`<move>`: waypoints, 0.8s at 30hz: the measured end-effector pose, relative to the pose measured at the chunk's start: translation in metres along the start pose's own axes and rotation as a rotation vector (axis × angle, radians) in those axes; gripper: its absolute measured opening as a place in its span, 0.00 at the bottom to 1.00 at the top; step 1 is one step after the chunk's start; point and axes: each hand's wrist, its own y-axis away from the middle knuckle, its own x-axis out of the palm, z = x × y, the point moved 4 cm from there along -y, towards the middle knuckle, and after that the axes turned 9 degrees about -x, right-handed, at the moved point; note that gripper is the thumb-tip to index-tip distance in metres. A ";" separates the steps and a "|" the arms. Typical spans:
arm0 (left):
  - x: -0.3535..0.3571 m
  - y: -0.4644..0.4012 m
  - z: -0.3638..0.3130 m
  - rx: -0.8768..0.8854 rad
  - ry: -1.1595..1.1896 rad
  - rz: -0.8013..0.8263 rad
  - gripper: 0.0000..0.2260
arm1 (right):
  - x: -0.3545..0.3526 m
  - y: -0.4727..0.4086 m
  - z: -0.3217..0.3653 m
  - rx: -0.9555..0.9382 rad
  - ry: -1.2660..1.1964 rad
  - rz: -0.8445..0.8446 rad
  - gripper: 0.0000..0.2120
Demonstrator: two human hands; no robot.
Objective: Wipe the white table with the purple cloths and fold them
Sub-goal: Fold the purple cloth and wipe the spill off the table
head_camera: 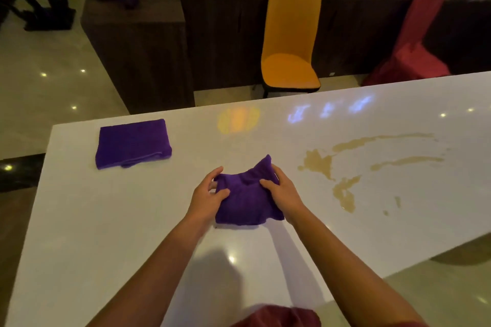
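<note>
A crumpled purple terry cloth (245, 198) lies near the middle of the glossy white table (106, 220). The left hand (206, 198) and the right hand (283, 191) grip its two sides with curled fingers. A second purple cloth, folded flat (132, 143), rests well apart, near the far left corner. Brown liquid stains (345, 170) spread on the right. Behind the table stands an orange plastic chair (291, 40). No writing can be read.

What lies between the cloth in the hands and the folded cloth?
Only bare white table, in the head view. The folded cloth lies far left; both hands grip the other cloth.
</note>
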 end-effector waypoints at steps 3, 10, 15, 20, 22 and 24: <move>0.028 -0.002 0.012 -0.024 0.007 -0.022 0.27 | -0.025 -0.006 -0.013 -0.034 0.164 0.063 0.27; 0.121 -0.040 -0.004 0.129 -0.036 -0.156 0.27 | -0.111 -0.087 -0.015 -0.179 0.313 0.096 0.32; 0.181 -0.059 0.020 0.125 -0.383 -0.371 0.27 | -0.160 -0.145 -0.020 -0.240 0.527 0.191 0.34; 0.190 -0.067 0.044 0.120 -0.695 -0.753 0.27 | -0.171 -0.150 -0.020 -0.342 0.813 0.055 0.30; 0.190 -0.068 0.059 0.015 -0.722 -0.845 0.28 | -0.146 -0.137 -0.029 -0.421 0.876 0.117 0.30; 0.193 -0.072 0.075 -0.003 -0.825 -0.870 0.27 | -0.118 -0.128 -0.043 -0.466 0.890 0.135 0.29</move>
